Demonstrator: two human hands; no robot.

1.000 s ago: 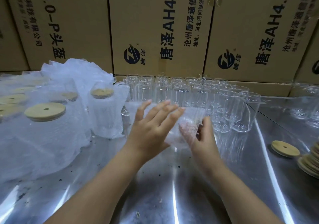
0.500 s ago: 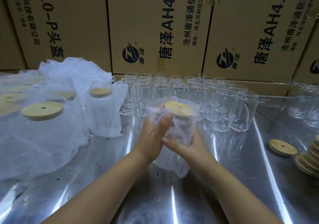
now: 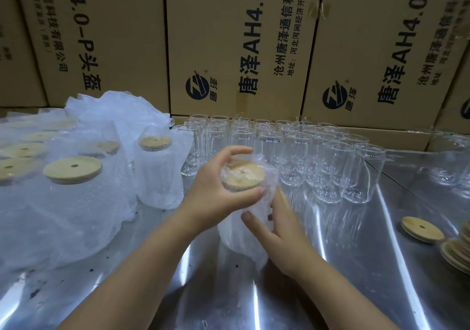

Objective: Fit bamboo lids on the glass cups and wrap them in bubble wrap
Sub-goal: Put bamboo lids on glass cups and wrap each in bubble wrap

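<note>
A glass cup with a bamboo lid (image 3: 243, 175), wrapped in bubble wrap (image 3: 241, 233), stands at the table's middle. My left hand (image 3: 216, 189) curls round its top, thumb under the lid's near edge, fingers arched over the far side. My right hand (image 3: 277, 230) holds the wrapped body lower down on the right. Behind stand several bare glass cups (image 3: 338, 169) in rows. At the left stand wrapped, lidded cups (image 3: 155, 167) and one with a large visible lid (image 3: 72, 169).
Loose bamboo lids lie at the right: a single one (image 3: 422, 229) and a stack (image 3: 457, 253) at the frame edge. Cardboard boxes (image 3: 236, 50) wall the back. The shiny metal table (image 3: 356, 278) reflects light near me.
The cup went from lying under my hands to upright. My left hand climbed from its side to its top, and bubble wrap now covers the lid. My right hand slid lower.
</note>
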